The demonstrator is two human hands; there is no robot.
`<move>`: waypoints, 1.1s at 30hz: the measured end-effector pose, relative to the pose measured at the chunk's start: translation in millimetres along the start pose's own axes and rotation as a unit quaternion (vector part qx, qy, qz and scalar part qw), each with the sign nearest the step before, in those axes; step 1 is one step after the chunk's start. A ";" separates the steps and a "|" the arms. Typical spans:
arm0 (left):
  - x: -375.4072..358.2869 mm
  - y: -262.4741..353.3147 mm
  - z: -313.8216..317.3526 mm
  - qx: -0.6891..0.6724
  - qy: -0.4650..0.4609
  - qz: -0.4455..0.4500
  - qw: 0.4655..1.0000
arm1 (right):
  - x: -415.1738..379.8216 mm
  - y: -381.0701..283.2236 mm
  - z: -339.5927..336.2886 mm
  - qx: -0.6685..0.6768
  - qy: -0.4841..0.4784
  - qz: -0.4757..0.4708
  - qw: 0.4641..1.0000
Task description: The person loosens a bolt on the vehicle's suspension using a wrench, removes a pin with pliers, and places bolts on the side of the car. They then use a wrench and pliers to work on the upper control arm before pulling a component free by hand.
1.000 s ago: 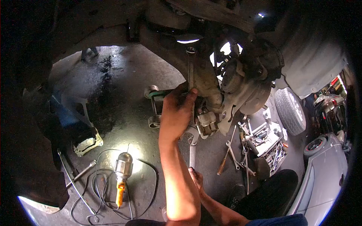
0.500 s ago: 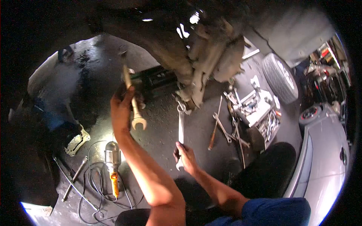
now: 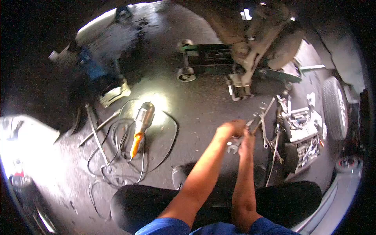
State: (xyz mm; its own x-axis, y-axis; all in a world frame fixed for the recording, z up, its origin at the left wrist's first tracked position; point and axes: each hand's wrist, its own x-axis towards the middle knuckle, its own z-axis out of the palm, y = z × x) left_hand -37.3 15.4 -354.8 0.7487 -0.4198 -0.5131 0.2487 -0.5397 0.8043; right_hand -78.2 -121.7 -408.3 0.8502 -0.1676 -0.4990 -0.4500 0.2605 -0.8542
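Here, left hand (image 3: 234, 128) and right hand (image 3: 246, 144) clasp wrenches (image 3: 235, 144).

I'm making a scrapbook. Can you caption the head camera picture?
Left hand and right hand together on wrenches, a lamp glowing on the floor.

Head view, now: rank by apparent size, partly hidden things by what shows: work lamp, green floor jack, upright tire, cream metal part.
1. green floor jack, partly hidden
2. upright tire
3. work lamp
4. cream metal part
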 end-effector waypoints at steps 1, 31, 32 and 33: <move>7.2 7.0 7.6 0.021 -0.023 0.044 0.999 | 2.5 -9.8 -12.0 -0.020 0.006 -0.007 1.000; -682.6 -128.1 -173.6 0.130 0.837 -0.095 0.524 | 36.3 -16.5 54.6 -0.323 -0.106 -0.015 0.940; -691.7 -144.0 -188.8 0.175 0.826 -0.115 0.523 | 24.8 -16.6 59.8 -0.325 -0.117 -0.012 0.938; -698.0 -156.4 -202.0 0.220 0.814 -0.134 0.520 | 17.4 -17.2 63.4 -0.336 -0.127 -0.009 0.933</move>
State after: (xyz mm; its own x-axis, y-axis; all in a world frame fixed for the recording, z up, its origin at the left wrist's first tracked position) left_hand -474.5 540.2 -61.9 0.3403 0.6951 0.6333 0.5809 -0.6850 0.4397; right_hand -38.3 -68.8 -393.0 0.8588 0.0864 -0.5050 -0.4317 -0.4090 -0.8040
